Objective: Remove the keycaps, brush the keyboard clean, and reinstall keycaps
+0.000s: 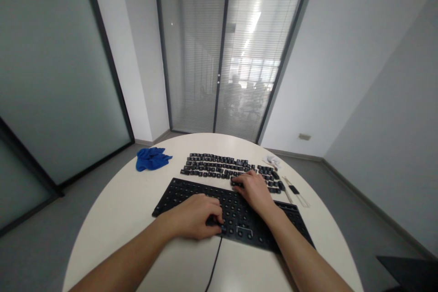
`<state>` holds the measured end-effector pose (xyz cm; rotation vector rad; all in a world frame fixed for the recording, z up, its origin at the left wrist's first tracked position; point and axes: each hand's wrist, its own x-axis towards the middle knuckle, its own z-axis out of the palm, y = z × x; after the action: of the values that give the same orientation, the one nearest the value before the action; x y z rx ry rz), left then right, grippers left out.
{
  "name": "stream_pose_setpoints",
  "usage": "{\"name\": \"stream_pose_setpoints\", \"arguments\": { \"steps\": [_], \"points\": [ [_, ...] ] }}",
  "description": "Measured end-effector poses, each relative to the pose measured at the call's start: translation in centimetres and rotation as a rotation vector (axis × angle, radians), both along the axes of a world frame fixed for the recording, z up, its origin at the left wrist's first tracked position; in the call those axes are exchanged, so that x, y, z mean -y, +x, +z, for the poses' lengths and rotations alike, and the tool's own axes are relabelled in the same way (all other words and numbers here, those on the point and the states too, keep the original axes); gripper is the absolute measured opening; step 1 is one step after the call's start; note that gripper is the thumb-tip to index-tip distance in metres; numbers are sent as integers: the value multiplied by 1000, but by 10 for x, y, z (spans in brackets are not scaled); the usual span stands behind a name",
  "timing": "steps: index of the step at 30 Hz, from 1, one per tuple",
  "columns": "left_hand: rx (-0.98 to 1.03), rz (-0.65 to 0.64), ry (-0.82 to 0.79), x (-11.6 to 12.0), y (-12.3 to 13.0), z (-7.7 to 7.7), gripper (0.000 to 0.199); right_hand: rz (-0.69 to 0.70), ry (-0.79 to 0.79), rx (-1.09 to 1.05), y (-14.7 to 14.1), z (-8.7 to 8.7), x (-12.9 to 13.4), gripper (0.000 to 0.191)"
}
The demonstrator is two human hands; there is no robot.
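fingers of the right hand (255,191) bend narrowly together at the far edge of the keyboard (236,210), thumb and forefinger close about something small and dark, beside the front row of loose keycaps (212,164); whether it is gripped or only touched is hard to tell. the left hand (200,216) lies over the near edge of the keyboard, its fingers curled and the thumb close to the forefinger, with a dark patch between them; it cannot be told whether that is a held piece or the keyboard itself.

the keyboard lies flat under both hands, its long axis running left to right, slanted so that the right end comes nearer the person. small round switch posts show over its face, with a bent metal wire near the front. a thin black cable (215,262) leads from the near edge toward the person.

beyond it, the keycaps stand in rows along much the same line. at their right are a crumpled white piece (272,161) and a wire tool with a black grip (293,189). a blue cloth (152,159) sits far left on the round pale table (119,219). past the table stand glass panels with blinds (195,54).
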<state>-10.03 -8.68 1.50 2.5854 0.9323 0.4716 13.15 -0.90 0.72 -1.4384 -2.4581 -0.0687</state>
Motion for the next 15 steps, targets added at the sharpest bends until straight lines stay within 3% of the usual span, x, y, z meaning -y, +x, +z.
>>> {"name": "stream_pose_setpoints", "arguments": {
  "steps": [10,15],
  "points": [
    [2,5,-17,0,-2,2,9,-18,-15,3,-10,2,-3,17],
    [-11,37,-28,-5,-9,1,9,31,-47,-270,-10,15,10,19]
  ]
}}
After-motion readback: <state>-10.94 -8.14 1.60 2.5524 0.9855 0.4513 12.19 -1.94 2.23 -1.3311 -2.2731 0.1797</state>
